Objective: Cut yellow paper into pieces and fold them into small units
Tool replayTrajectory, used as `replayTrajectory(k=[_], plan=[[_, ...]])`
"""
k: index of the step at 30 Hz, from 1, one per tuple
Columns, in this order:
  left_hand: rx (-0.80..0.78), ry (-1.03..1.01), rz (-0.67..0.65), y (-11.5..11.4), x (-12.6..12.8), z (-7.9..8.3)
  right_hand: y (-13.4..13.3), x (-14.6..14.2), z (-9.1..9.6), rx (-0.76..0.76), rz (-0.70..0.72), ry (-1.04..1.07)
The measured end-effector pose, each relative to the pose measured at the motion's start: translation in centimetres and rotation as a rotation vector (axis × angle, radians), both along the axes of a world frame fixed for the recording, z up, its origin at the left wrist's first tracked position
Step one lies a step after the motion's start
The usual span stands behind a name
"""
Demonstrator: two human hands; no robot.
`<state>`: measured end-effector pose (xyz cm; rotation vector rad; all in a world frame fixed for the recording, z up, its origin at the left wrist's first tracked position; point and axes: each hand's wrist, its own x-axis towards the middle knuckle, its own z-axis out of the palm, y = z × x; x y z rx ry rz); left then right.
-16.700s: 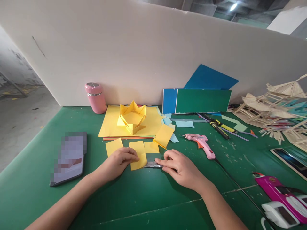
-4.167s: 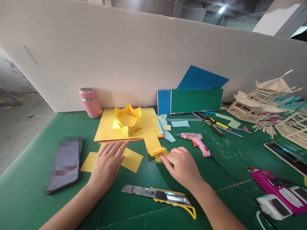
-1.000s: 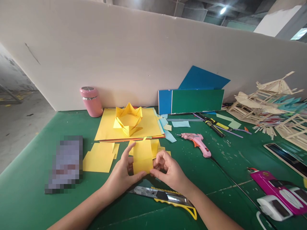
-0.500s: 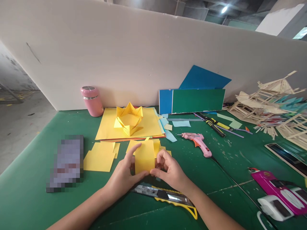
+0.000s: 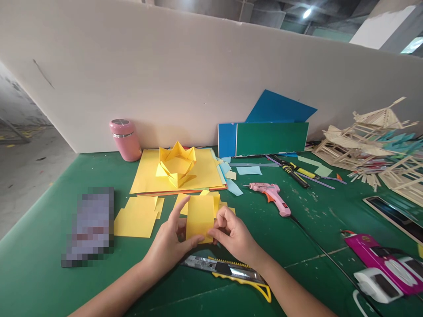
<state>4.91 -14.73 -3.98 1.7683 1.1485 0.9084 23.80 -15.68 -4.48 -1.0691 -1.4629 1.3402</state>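
On the green felt table (image 5: 49, 268) before a pale partition (image 5: 165, 79), the left hand (image 5: 168, 242) and right hand (image 5: 233, 235) are pinching a matte yellow paper rectangle (image 5: 199, 215) together above a utility knife (image 5: 228, 270).

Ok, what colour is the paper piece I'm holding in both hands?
Yellow; the paper piece shows best in the head view.
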Motion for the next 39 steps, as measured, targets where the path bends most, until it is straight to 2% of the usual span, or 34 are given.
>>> replayTrajectory(k=[7, 12, 19, 23, 26, 33, 39], plan=[[-0.123, -0.023, 0.023, 0.0, 0.2, -0.1, 0.0, 0.0, -0.2, 0.012, 0.006, -0.016], [-0.225, -0.017, -0.067, -0.1, 0.3, 0.2, -0.1, 0.1, -0.6, 0.034, 0.002, -0.047], [-0.181, 0.082, -0.043, -0.2, 0.4, 0.3, -0.2, 0.2, -0.6, 0.050, 0.013, -0.088], [-0.061, 0.182, 0.050, -0.2, 0.1, -0.3, -0.3, 0.3, -0.4, 0.081, 0.047, -0.109], [-0.032, 0.206, 0.076, -0.2, 0.0, -0.7, -0.3, 0.3, -0.2, 0.094, 0.068, -0.115], [-0.063, 0.197, 0.061, -0.2, 0.2, -0.3, -0.5, 0.1, 0.1, 0.146, 0.057, -0.174], [-0.013, 0.137, 0.013, 0.5, -0.2, 0.5, -0.2, 0.4, 0.2, 0.190, -0.008, -0.210]])
